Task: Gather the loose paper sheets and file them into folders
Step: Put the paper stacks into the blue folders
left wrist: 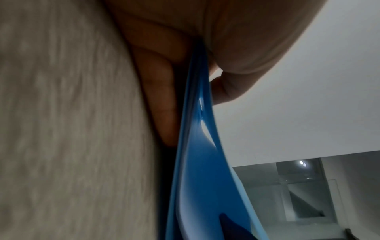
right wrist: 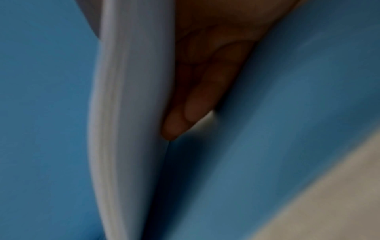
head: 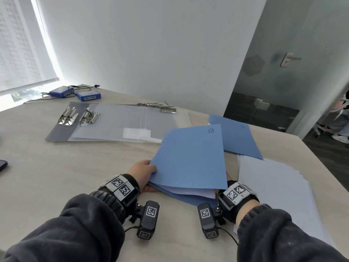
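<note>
A blue folder [head: 190, 157] is lifted off the wooden table [head: 66, 167] in front of me, its covers slightly apart. White paper sheets [head: 200, 192] lie between the covers. My left hand [head: 143, 173] pinches the folder's near left corner, thumb on top and fingers beneath; the left wrist view shows that hand [left wrist: 195, 116] clamped on the blue covers [left wrist: 197, 178]. My right hand [head: 226, 186] reaches into the near right corner, mostly hidden by the top cover. In the right wrist view its fingers [right wrist: 185, 116] lie against the sheets [right wrist: 133, 97] over the lower cover [right wrist: 287, 113].
A stack of loose white sheets [head: 273, 186] lies at the right, near the table edge. A second blue folder [head: 238, 137] sits behind it. Open grey and translucent clip folders [head: 113, 121] lie at the back left, with blue boxes and cables [head: 75, 93] beyond. A dark phone [head: 2, 165] is at the left edge.
</note>
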`<control>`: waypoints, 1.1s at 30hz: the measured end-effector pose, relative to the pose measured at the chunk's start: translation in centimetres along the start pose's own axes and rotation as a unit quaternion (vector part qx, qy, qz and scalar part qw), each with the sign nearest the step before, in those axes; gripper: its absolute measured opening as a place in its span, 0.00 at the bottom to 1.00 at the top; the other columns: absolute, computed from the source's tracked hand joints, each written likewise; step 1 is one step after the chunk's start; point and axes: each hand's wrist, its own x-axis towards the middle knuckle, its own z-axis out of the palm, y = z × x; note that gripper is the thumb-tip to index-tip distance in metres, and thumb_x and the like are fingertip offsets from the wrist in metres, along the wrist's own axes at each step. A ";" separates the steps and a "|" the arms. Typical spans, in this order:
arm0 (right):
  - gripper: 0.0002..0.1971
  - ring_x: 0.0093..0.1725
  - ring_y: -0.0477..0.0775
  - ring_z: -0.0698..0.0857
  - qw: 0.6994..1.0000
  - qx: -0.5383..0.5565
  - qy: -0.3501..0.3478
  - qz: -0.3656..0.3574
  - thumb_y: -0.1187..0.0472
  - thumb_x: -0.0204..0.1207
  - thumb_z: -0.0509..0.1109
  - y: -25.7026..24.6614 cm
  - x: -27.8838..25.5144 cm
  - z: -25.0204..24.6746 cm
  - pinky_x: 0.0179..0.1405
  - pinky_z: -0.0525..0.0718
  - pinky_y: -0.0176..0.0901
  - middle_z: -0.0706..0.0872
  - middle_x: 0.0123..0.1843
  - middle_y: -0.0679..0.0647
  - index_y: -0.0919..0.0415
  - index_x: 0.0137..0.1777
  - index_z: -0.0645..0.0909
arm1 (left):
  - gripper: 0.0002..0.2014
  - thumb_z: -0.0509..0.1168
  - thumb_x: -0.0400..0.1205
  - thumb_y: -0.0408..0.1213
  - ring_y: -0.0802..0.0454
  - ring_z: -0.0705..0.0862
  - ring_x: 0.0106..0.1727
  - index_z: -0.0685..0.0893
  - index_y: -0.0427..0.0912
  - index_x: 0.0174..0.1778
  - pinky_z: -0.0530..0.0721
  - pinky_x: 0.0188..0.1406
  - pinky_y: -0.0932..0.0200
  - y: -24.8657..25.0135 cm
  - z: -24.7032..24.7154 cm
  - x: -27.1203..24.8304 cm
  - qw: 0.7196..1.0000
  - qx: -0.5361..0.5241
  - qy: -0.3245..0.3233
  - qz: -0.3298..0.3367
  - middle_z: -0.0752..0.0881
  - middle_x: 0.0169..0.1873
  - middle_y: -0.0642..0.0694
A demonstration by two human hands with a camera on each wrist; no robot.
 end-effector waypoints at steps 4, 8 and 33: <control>0.17 0.33 0.51 0.83 0.993 0.106 -0.007 0.048 0.75 0.88 0.54 -0.1 1.1 -0.1 0.28 0.84 0.38 0.85 0.27 0.48 0.61 0.40 0.75 | 0.11 0.63 0.85 0.30 0.39 0.86 0.50 0.80 0.40 0.63 0.91 0.38 0.37 0.2 0.1 0.2 0.999 0.040 -0.003 -0.026 0.82 0.55 0.37; 0.20 0.16 0.51 0.83 0.985 0.143 0.023 0.090 0.64 0.92 0.51 -0.9 0.6 -0.4 0.14 0.79 0.34 0.84 0.19 0.54 0.64 0.37 0.73 | 0.14 0.63 0.84 0.28 0.38 0.86 0.52 0.80 0.45 0.64 0.92 0.35 0.40 0.1 0.0 0.3 0.998 0.055 0.008 -0.014 0.82 0.57 0.39; 0.13 0.43 0.61 0.90 0.995 0.033 0.030 -0.092 0.59 0.77 0.70 -0.8 -7.7 -6.9 0.25 0.83 0.48 0.91 0.54 0.60 0.51 0.60 0.82 | 0.15 0.64 0.85 0.27 0.42 0.88 0.47 0.83 0.50 0.62 0.90 0.41 0.44 -0.3 3.8 -3.5 0.991 -0.069 -0.048 0.100 0.90 0.52 0.43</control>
